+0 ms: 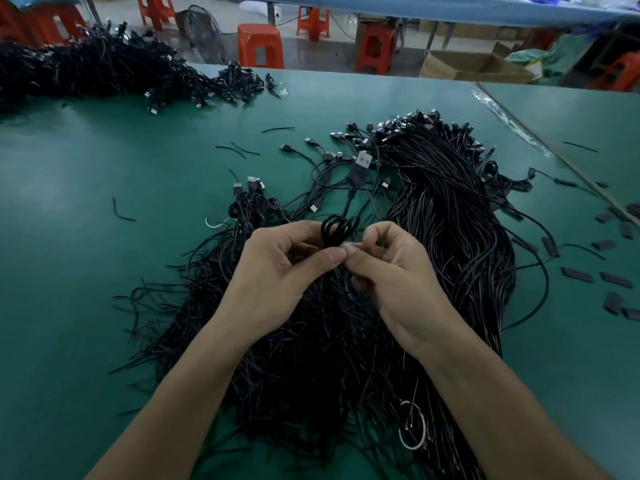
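The looped thin cable (341, 228) is black, its flat USB plug (360, 166) dark grey with a silvery metal tip. The wide table mat (104, 271) is plain teal green. The loose cable heap (450, 202) is black. The moulded plastic stools (260, 45) are bright orange. The open cardboard box (474, 65) is tan.

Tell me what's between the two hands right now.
In the head view, a coiled black USB cable, pinched by the left hand and the right hand, its plug pointing up.
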### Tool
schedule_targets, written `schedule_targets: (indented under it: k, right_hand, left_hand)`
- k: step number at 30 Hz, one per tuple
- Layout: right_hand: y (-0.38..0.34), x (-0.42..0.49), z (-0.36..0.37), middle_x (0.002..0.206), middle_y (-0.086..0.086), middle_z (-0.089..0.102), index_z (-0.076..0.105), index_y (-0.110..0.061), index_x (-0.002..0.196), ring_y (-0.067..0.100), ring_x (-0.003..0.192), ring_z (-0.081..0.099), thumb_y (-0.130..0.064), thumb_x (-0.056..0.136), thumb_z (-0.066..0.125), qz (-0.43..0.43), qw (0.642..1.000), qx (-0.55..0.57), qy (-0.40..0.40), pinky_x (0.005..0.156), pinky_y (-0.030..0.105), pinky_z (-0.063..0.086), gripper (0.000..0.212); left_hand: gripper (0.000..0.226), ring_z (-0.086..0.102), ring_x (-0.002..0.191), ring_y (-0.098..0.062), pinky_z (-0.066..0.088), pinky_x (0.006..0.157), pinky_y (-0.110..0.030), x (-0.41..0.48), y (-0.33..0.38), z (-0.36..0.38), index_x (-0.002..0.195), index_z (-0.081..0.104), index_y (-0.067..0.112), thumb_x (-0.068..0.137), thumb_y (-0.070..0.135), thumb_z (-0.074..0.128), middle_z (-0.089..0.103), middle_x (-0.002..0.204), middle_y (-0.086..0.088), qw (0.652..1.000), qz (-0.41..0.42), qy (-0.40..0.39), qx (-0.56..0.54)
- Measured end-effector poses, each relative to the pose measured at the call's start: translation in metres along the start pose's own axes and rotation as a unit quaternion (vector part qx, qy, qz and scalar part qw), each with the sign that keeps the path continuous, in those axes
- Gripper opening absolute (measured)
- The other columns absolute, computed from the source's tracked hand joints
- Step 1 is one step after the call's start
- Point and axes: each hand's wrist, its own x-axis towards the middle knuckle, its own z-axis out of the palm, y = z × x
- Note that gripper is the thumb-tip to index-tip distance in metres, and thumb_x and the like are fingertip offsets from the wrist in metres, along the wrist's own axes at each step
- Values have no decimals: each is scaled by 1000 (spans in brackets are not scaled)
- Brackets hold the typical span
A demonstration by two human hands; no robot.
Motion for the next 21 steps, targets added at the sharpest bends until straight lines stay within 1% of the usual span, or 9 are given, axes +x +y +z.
schedule_targets:
  k: [2,3,4,5,7,9,14,18,21]
  right_hand:
    - [-2,5,-12,79,-9,67,57,-24,85,4,72,61,-15,92,67,-15,990,-139,12,66,16,49,15]
    - [-4,8,-21,86,-10,68,60,-27,91,2,80,62,-25,94,65,-38,965,-255,36,72,16,49,6]
    - [-4,11,-30,97,-11,66,62,-29,100,3,91,61,-35,96,60,-49,920,-384,59,79,18,49,8]
    - [-2,13,-40,109,-8,62,61,-27,112,10,103,57,-43,98,54,-39,858,-508,67,87,26,48,23]
    - [7,14,-52,127,6,51,52,-18,132,27,116,48,-46,101,45,35,734,-677,53,95,40,46,43]
    - [19,12,-55,129,12,46,49,-12,133,31,114,49,-39,102,47,79,674,-734,31,93,40,47,41]
    - [25,16,-55,102,7,60,59,-12,111,24,85,60,-30,101,52,73,737,-667,83,71,34,51,22]
    - [19,19,-58,93,3,61,63,-18,101,23,78,58,-37,99,56,86,766,-631,90,64,32,43,21]
    - [16,21,-58,92,4,65,67,-18,95,22,78,61,-35,100,55,74,783,-612,81,65,33,47,22]
  left_hand:
    - [16,70,80,-3,51,73,-15,3,-4,-4,99,75,32,86,23,75,76,88,15,999,-10,14,49]
    - [17,69,78,-1,51,72,-16,7,-7,-7,98,73,35,86,24,75,75,87,18,996,-18,35,77]
    - [18,69,77,0,52,72,-19,11,-10,-12,98,71,37,85,25,75,74,86,20,993,-30,62,100]
    - [19,69,76,1,54,71,-22,17,-15,-18,98,68,37,84,28,76,74,85,19,988,-42,93,117]
    - [26,70,73,-1,59,72,-33,34,-26,-30,104,66,33,82,35,79,74,81,11,975,-70,168,131]
    - [32,72,75,-10,61,78,-40,53,-39,-43,106,61,32,81,37,80,73,84,7,957,-102,232,139]
    - [25,69,60,-11,57,55,-26,91,-73,-60,100,56,29,85,31,77,70,89,-2,925,-171,322,106]
    - [25,68,93,-25,55,92,-44,101,-100,-69,111,61,19,91,31,70,70,101,-6,902,-224,312,196]
    - [39,58,114,-29,46,103,-45,103,-107,-70,126,59,12,94,34,66,63,122,-12,890,-238,296,253]
